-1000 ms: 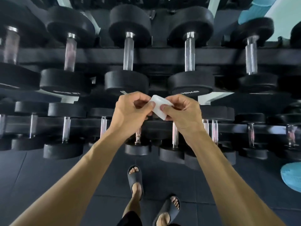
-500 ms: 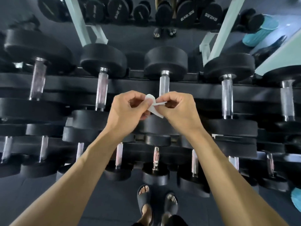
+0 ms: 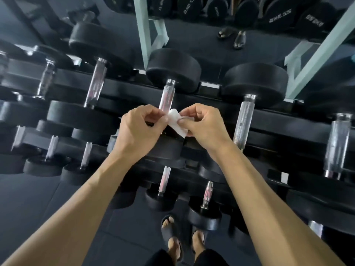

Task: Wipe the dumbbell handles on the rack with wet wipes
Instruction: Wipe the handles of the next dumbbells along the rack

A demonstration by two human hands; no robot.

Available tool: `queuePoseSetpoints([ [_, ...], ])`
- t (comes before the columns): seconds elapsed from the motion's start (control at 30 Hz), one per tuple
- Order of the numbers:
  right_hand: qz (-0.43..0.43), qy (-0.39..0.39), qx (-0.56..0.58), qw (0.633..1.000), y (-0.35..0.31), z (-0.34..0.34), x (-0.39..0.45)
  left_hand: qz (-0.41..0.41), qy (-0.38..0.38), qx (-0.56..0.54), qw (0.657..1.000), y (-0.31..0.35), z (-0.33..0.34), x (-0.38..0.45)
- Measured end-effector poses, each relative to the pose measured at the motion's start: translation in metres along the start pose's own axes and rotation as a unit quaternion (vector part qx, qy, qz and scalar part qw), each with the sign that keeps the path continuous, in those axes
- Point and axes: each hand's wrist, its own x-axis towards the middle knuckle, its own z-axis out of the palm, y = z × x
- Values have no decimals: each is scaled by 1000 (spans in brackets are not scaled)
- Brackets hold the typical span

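White wet wipe [image 3: 175, 121] sits pinched between our left hand [image 3: 140, 129] and right hand [image 3: 203, 123], thumbs and fingertips gripping its edges just in front of the rack [image 3: 124, 89]. A second ago it was a neat folded pad; now it is partly pulled open, and our view has moved closer to the upper row. The nearest dumbbell handle [image 3: 168, 96] rises just behind the wipe, untouched. We judge wiping has not yet begun.

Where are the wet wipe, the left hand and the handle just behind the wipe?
wet wipe [image 3: 177, 123], head view, middle of the white sheet.
left hand [image 3: 141, 129], head view, back of hand.
dumbbell handle [image 3: 168, 96], head view, mid-shaft.
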Motion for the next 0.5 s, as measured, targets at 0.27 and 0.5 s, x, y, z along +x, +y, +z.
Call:
queuePoseSetpoints([
  [0.27, 10, 171, -38, 985, 11, 27, 33, 33, -37, 86, 995, -57, -3, 19],
  [0.5, -46, 307, -132, 942, 23, 55, 72, 86, -101, 34, 991, -75, 1, 32],
])
